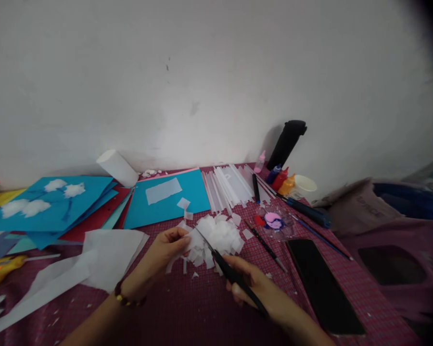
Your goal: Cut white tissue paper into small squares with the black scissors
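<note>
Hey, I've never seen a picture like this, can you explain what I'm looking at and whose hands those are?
There's no machine here: these are the bare hands of the person wearing the camera. It sits on their head, looking forward and down, and this single picture comes from it. The left hand pinches a thin white paper piece. The right hand holds black scissors, with the blades at that paper. By the hands lies a pile of cut white paper. Around it on the checked tablecloth are a blue sheet with white puffs, a white roll, a yellow glue gun, squeeze paint bottles and a smartphone.
</note>
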`<state>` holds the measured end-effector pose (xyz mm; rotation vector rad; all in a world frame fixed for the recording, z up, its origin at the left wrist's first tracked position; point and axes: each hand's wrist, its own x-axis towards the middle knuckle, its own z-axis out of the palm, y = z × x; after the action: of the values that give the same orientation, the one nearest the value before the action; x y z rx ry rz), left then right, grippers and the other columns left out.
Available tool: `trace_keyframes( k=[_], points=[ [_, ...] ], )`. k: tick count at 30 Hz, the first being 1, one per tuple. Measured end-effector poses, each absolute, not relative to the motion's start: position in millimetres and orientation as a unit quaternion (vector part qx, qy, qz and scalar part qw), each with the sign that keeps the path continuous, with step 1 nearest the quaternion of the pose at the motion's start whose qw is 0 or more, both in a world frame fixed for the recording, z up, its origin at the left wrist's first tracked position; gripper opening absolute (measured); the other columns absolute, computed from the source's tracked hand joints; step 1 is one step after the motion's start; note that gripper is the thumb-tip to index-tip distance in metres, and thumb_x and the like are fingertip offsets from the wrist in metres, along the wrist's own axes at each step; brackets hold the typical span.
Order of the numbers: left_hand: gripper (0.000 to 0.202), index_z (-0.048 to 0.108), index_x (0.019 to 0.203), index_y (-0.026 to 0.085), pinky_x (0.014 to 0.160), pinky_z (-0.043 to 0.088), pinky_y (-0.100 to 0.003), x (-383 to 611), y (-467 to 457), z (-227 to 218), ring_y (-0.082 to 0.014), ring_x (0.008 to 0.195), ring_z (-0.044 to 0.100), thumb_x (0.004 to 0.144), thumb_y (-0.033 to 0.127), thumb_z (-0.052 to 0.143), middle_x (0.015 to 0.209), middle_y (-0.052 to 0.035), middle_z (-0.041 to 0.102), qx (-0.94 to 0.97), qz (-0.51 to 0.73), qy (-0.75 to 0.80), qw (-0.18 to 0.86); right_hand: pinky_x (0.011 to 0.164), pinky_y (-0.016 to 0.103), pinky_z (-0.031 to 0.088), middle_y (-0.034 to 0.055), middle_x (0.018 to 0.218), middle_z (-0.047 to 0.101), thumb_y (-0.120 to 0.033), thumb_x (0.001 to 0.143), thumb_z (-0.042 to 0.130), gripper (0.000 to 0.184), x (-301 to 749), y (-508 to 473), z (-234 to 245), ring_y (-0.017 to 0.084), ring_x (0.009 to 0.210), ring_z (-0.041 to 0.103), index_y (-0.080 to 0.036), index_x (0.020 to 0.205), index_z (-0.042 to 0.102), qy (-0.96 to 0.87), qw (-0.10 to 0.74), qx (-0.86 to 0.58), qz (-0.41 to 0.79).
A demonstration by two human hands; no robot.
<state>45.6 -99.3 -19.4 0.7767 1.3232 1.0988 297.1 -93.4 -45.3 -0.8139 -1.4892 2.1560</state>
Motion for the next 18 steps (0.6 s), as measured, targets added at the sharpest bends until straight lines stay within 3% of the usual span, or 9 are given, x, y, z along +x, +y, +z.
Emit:
trace_keyframes(
  k=[8,14,18],
  points=[
    [0.021,0.063,0.069,0.016,0.053,0.037,-0.022,40.9,-95.8,-24.9,-0.0086,0.051,0.047,0.067,0.033,0.075,0.059,0.0025,0.058,0.348,0.447,0.550,0.613,0.040,0.020,0.028,-0.0035,0.076,0.049,-0.055,0.073,0.068,0.066,296.6,-92.1,-46.5,0.004,0.042,0.038,-0.021,0.126,0.051,-0.513,0.223,-0.338,0.756],
    [0.024,0.057,0.061,0.016,0.053,0.039,-0.023,32.6,-91.2,-20.5,-0.0101,0.051,0.050,0.068,0.033,0.074,0.055,0.0018,0.058,0.325,0.493,0.570,0.571,0.064,0.028,0.038,0.0025,0.091,0.053,-0.058,0.082,0.060,0.061,304.5,-90.4,-35.6,0.013,0.070,0.047,-0.022,0.130,0.048,-0.543,0.243,-0.300,0.746],
    [0.028,0.056,0.062,0.016,0.054,0.041,-0.021,35.2,-77.5,-7.9,-0.0101,0.052,0.053,0.062,0.033,0.079,0.057,0.0021,0.058,0.278,0.539,0.566,0.558,0.066,0.030,0.035,0.0035,0.093,0.053,-0.056,0.084,0.058,0.059,306.8,-90.0,-37.2,0.014,0.072,0.045,-0.022,0.131,0.047,-0.551,0.209,-0.293,0.753]
  ],
)
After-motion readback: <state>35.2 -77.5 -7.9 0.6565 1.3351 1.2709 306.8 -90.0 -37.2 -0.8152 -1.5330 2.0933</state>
